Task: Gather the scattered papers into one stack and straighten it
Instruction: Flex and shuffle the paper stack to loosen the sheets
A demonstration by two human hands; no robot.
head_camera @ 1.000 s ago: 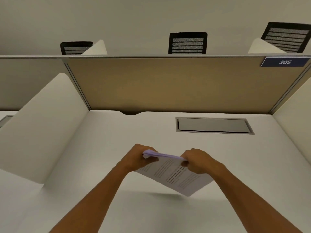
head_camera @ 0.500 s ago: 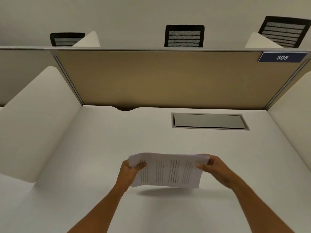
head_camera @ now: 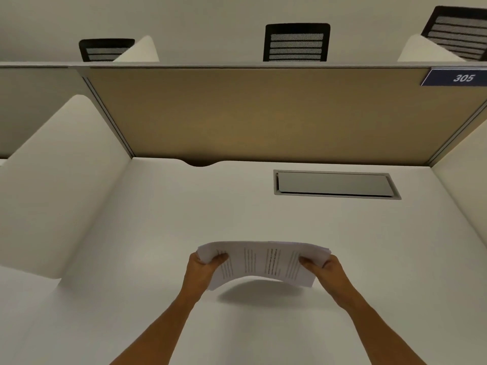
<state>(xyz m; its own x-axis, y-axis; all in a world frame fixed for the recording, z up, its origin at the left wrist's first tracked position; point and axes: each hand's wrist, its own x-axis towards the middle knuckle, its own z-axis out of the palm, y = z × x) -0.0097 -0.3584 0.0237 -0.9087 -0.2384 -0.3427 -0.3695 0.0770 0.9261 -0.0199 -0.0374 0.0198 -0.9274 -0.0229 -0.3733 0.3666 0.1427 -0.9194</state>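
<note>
Here the stack of papers (head_camera: 263, 262) is held in the air above the near middle of the desk (head_camera: 158, 233), clear of its surface, with a soft shadow lying on the white top just below it. The left hand (head_camera: 201, 270) clasps the stack's left end, thumb laid over the top sheet and the other fingers hidden beneath. The right hand (head_camera: 325, 271) clasps the right end the same way, thumb on top. Between the two hands the sheets bow upward in a shallow arch, so the middle stands higher than the ends. Printed lines of text run across the top sheet; they are too small to read. At the right end the sheet edges are slightly fanned rather than flush.

Toward the far edge of the desk, right of centre, a grey rectangular cover plate (head_camera: 336, 184) sits flush in the surface, well apart from the papers. A tan partition panel (head_camera: 263, 114) rises along the far edge, and a dark blue label reading 305 (head_camera: 459, 78) is fixed at its upper right corner. White side dividers stand along the left and right edges. Beyond the partition three black mesh chair backs (head_camera: 296, 43) show.
</note>
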